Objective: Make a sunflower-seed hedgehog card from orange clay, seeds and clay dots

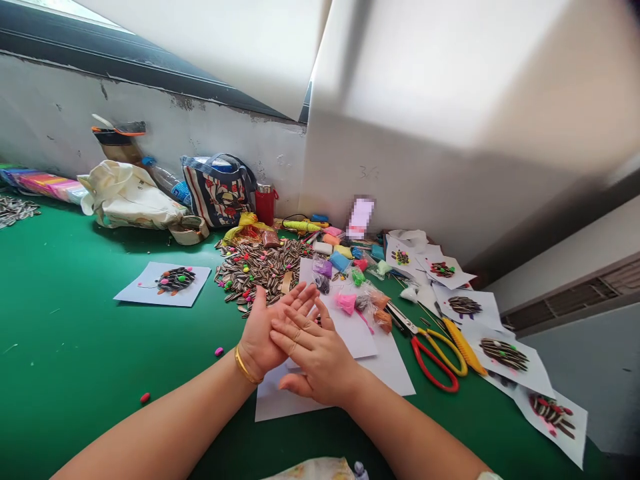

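Note:
My left hand [263, 337] is turned palm up with its fingers stretched out, a gold bangle on its wrist. Across its palm and fingers lies my right hand [320, 353], flat, with its thumb spread away. Whether anything is between the palms is hidden. Beneath them are white paper sheets [393, 373]. Just beyond is a heap of striped sunflower seeds [265, 267] mixed with small coloured pieces. Bagged lumps of coloured modelling clay, among them a pink lump [345, 304] and an orange lump [383, 320], lie to the right of the seeds.
Red-and-yellow-handled scissors [435, 353] and a yellow cutter [465, 347] lie at right. Seed pictures on paper [505, 353] line the right edge; another card [175, 283] lies left. A phone [361, 219], red flask [265, 205] and bags [220, 190] stand by the wall.

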Demonstrator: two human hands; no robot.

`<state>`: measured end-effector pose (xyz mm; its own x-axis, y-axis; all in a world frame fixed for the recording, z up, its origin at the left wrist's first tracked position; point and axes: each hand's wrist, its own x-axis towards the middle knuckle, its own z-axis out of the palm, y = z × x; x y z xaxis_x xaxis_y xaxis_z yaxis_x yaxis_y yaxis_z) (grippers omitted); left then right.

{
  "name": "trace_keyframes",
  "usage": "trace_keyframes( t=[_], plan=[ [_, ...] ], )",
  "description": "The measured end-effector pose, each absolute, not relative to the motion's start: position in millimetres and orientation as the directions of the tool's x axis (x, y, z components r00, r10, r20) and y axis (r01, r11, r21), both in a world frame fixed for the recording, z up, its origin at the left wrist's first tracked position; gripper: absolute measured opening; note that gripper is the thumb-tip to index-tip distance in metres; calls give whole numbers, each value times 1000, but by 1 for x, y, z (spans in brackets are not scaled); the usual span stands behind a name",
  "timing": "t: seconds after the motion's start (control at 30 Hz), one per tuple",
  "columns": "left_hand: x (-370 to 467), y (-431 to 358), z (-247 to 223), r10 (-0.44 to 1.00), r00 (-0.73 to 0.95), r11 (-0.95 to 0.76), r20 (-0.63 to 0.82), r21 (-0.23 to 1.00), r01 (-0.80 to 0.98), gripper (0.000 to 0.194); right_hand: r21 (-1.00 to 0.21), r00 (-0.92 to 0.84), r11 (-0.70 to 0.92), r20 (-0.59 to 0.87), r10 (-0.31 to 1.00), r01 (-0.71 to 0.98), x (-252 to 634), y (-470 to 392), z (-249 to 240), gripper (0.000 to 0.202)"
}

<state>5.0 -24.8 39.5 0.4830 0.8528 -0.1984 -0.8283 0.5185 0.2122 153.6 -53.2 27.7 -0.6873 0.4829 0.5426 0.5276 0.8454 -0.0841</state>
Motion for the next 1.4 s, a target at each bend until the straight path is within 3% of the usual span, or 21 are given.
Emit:
trace_keyframes(
  t=[0.13, 0.3, 0.47, 0.6, 0.73, 0.87, 1.0, 1.1, 1.23, 1.4],
  plan=[
    [6, -26, 38, 818, 545, 574, -183, 206, -792, 85, -119, -612, 788, 564, 555, 604, 154, -52, 28, 65],
    [5, -25, 39, 846, 496, 529, -193, 201, -824, 82, -109, -677, 865, 579, 455, 489, 154, -53, 28, 59],
    [6, -26, 40, 836, 517, 547, -185, 205, -811, 82, -158, -601, 820, 606, 521, 550, 155, -53, 30, 55],
    [6, -27, 41, 844, 494, 532, -208, 214, -819, 80, -118, -673, 871, 589, 448, 477, 156, -53, 33, 55],
    [6, -27, 42, 828, 528, 559, -190, 210, -802, 82, -137, -619, 821, 592, 516, 554, 156, -53, 36, 52],
    [6, -26, 42, 851, 490, 523, -190, 211, -826, 82, -109, -675, 864, 579, 457, 491, 157, -53, 39, 47],
    [6, -26, 42, 838, 509, 543, -197, 216, -811, 80, -121, -617, 810, 588, 524, 574, 157, -53, 38, 48],
    [5, -26, 42, 856, 478, 513, -195, 224, -828, 82, -102, -651, 827, 567, 504, 552, 157, -53, 37, 44],
    [5, -26, 40, 827, 532, 562, -183, 232, -794, 82, -77, -629, 787, 555, 544, 612, 157, -52, 37, 53],
    [6, -28, 38, 833, 528, 553, -165, 246, -796, 77, -70, -643, 793, 546, 538, 605, 158, -52, 39, 45]
  ],
)
